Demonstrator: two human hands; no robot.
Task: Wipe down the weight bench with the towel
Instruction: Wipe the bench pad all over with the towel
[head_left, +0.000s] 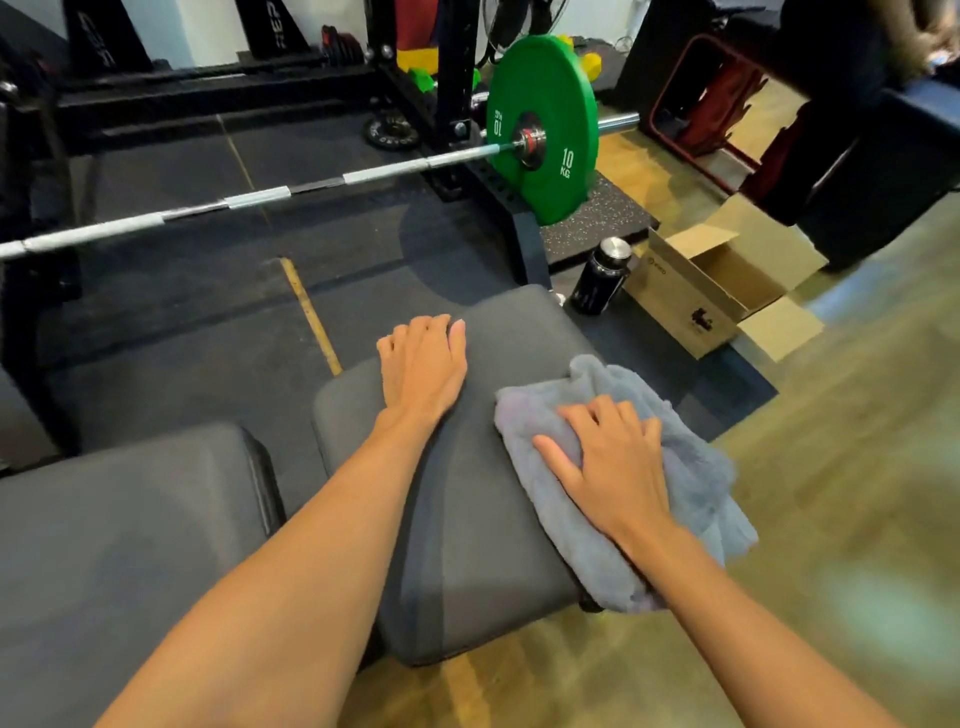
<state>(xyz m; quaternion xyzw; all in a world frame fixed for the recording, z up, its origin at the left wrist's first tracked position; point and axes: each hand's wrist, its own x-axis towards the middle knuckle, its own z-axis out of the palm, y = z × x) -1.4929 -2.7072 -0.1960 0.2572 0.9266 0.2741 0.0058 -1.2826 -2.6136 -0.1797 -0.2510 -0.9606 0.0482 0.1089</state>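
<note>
The weight bench has a dark grey padded seat (467, 545) in the middle of the head view and a second, larger pad (130, 545) to its left. A grey-blue towel (691, 483) lies bunched over the seat's right edge and hangs partly off it. My right hand (608, 457) presses flat on the towel, fingers spread and curled into the cloth. My left hand (423, 364) rests palm down on the bare far-left part of the seat, holding nothing.
A barbell (249, 200) with a green 10 kg plate (543, 130) sits across a black rack beyond the bench. A dark water bottle (600, 278) and an open cardboard box (717, 291) stand on the floor to the right. Black rubber mats cover the floor on the left.
</note>
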